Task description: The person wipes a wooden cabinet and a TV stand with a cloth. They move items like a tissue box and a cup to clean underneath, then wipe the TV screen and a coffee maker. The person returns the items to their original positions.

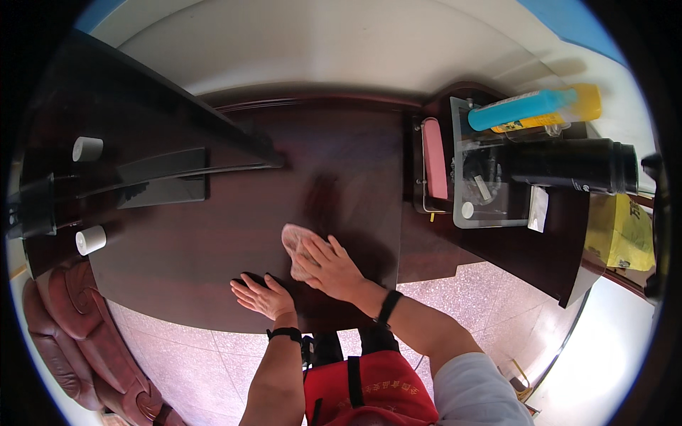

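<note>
My right hand [330, 269] lies flat on a crumpled pink cloth [294, 242] and presses it onto the dark wooden tabletop [213, 266]. The cloth shows mostly past the fingertips, and the rest of it is under the palm. To the left, my left hand [265, 298] rests near the front edge of the same tabletop, its fingers spread and nothing in it. Both wrists wear black bands.
A large dark panel [160, 96], perhaps a screen, rises at the left near two white cylinders [90, 239]. At the right are a pink object [435, 160], a blue-labelled bottle [517, 109], a black flask [575, 165] and a yellow bag [628, 234]. A leather sofa [80, 341] stands lower left.
</note>
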A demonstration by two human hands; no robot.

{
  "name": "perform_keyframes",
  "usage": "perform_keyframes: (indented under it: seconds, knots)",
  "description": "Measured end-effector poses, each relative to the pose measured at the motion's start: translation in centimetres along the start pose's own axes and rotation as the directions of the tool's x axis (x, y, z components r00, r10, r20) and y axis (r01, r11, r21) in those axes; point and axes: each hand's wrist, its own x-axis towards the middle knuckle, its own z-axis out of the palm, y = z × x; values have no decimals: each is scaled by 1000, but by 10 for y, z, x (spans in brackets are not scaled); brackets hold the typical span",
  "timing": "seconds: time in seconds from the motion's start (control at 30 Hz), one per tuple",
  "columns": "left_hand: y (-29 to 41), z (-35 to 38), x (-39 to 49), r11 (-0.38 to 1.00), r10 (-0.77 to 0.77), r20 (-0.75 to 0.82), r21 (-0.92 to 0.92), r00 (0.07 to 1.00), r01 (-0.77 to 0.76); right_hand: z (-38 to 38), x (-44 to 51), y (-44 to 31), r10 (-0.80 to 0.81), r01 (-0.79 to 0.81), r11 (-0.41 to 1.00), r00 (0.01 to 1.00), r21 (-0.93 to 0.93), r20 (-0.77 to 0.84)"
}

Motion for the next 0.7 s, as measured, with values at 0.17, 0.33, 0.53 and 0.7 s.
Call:
perform_keyframes:
  seconds: [0.17, 0.33, 0.53, 0.7]
  knots:
    - [0, -1, 0, 1000, 4, -5, 0, 1000, -4, -32, -5, 76, 189, -207, 912, 978, -354, -85]
    - [-1, 1, 0, 1000, -8, 16, -4, 1000, 8, -22, 43, 86, 465, -568, 780, 808, -264, -363]
    - [2, -4, -1, 999, -9, 21, -44, 1000, 10, 25, -6, -32, 176, -177, 978, 984, -108, -20]
    - [-20, -19, 6, 962, 57, 75, -270, 996, -35, 10, -41, -9, 264, -239, 941, 961, -239, 79]
